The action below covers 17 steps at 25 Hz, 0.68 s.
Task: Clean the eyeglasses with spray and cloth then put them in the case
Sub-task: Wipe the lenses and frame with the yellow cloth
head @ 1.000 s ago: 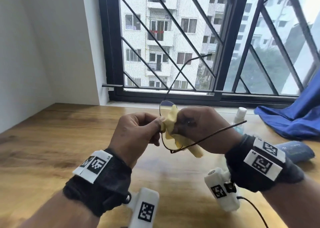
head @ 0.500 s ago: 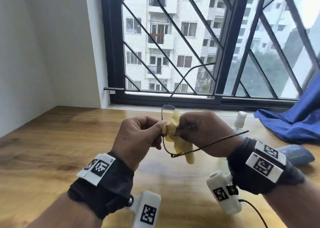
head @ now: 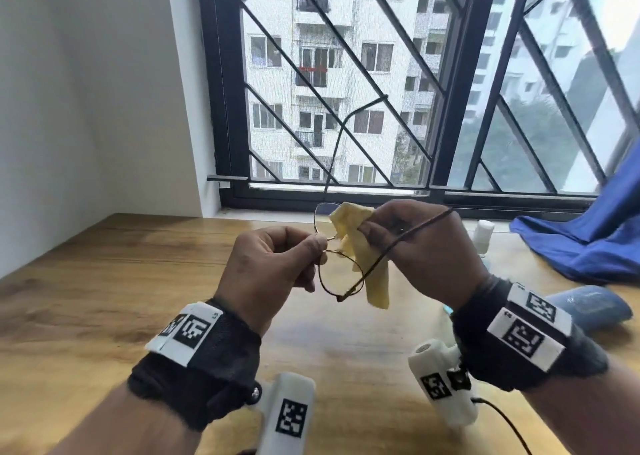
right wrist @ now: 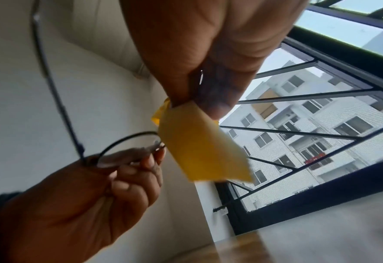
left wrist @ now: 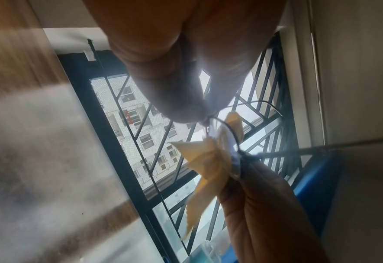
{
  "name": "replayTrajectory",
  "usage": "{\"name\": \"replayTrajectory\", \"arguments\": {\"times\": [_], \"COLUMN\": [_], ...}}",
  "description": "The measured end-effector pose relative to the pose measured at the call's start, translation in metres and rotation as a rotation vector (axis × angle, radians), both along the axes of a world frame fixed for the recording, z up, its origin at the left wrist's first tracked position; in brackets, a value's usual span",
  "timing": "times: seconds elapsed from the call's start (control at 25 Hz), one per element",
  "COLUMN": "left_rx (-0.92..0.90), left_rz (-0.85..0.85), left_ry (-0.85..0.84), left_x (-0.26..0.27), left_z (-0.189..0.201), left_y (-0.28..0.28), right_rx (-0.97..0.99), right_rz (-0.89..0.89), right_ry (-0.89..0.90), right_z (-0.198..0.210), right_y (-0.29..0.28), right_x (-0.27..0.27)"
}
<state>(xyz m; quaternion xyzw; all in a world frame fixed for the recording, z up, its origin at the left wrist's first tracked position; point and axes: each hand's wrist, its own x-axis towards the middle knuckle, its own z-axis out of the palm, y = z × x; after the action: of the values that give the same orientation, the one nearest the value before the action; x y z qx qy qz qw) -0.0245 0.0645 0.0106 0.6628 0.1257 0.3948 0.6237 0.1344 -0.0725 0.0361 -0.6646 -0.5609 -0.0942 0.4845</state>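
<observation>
Thin dark-rimmed eyeglasses [head: 341,274] hang in the air above the wooden table [head: 104,299], arms unfolded. My left hand [head: 273,264] pinches them at the bridge; its thumb and finger [left wrist: 186,113] close on the wire there. My right hand [head: 426,247] pinches a yellow cloth [head: 356,247] against the upper lens, and the cloth [right wrist: 199,147] hangs loose below the fingers. The lower lens [right wrist: 123,151] is bare. A spray bottle [head: 483,235] with a white cap stands behind my right hand. A blue glasses case [head: 588,311] lies at the right.
A blue cloth [head: 581,240] is heaped at the back right under the barred window [head: 346,108]. A white wall [head: 86,108] closes the left side. A black cable [head: 502,423] trails from my right wrist camera.
Both hands have lifted the glasses a little. The cloth has moved from the middle of the frame up onto the upper lens, and the near arm now points up to the right.
</observation>
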Motion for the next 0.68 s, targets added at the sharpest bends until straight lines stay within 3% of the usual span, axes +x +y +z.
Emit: {"name": "replayTrajectory", "arguments": {"times": [0.08, 0.2, 0.32, 0.52, 0.68], "left_rx": [0.025, 0.05, 0.048, 0.055, 0.044], "left_rz": [-0.029, -0.048, -0.051, -0.019, -0.014], "left_ry": [0.014, 0.024, 0.029, 0.053, 0.074], "left_x": [0.001, 0.002, 0.004, 0.002, 0.003], "left_z": [-0.001, -0.003, -0.003, -0.004, -0.006], "left_y": [-0.005, -0.008, -0.007, -0.009, -0.005], "right_rx": [-0.017, -0.039, 0.065, -0.031, -0.094], "right_rz": [0.037, -0.01, -0.102, 0.104, 0.112], "right_ry": [0.084, -0.032, -0.056, -0.034, -0.065], "right_z": [0.0, -0.004, -0.003, -0.003, -0.006], "right_y": [-0.001, 0.001, 0.001, 0.001, 0.002], "right_x": [0.002, -0.008, -0.009, -0.005, 0.002]}}
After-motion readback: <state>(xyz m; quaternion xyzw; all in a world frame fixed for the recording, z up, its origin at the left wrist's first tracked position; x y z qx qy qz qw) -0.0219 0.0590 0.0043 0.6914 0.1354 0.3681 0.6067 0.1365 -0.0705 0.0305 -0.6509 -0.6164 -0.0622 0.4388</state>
